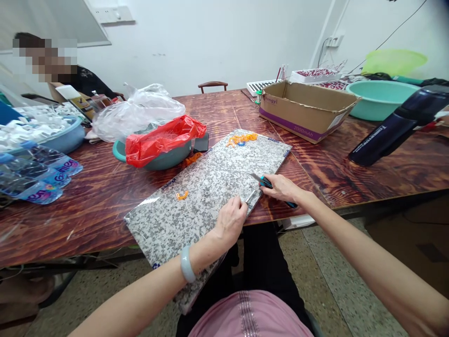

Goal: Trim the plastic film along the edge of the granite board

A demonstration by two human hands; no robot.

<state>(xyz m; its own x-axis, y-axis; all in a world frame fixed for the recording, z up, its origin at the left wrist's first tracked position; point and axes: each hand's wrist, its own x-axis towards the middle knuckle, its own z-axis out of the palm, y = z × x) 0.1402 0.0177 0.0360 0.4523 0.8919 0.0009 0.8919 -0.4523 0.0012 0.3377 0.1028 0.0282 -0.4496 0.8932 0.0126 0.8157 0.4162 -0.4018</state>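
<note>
The right grip [280, 188] is closed around a utility knife [267, 182], its blade pointing left over the near right edge of a speckled grey board [210, 182], and the left grip [230, 219] pinches a slim light-coloured piece [250, 196] just short of that blade, near the same edge. The board lies aslant on the table [329, 164]: its far corner reaches beyond the right grip, while its near end juts past the table's front edge, below the left grip and over the lap. Rightward from the right grip, a stretch of wood runs out to a dark flask [386, 135]; leftward from the left grip, the board's surface spreads around an orange clip [181, 195]. More orange pieces [245, 138] lie on the board beyond both grips. Beyond and left of the left grip, a red plastic bag [157, 140] lies over a teal basin [168, 159]; farther left, a blue basin [72, 140] is heaped with white parts [38, 124]. Beyond the right grip stands an open-topped cardboard box [298, 117], its inside mostly hidden; past it, a white tray [301, 79] holds small red-and-white pieces [317, 72]. The box's purple band reads "2000mAh". Bottles [35, 173] far left of the left grip carry purple lettering, seemingly "Ganten"; the flask's pale lettering is too small to read.
</note>
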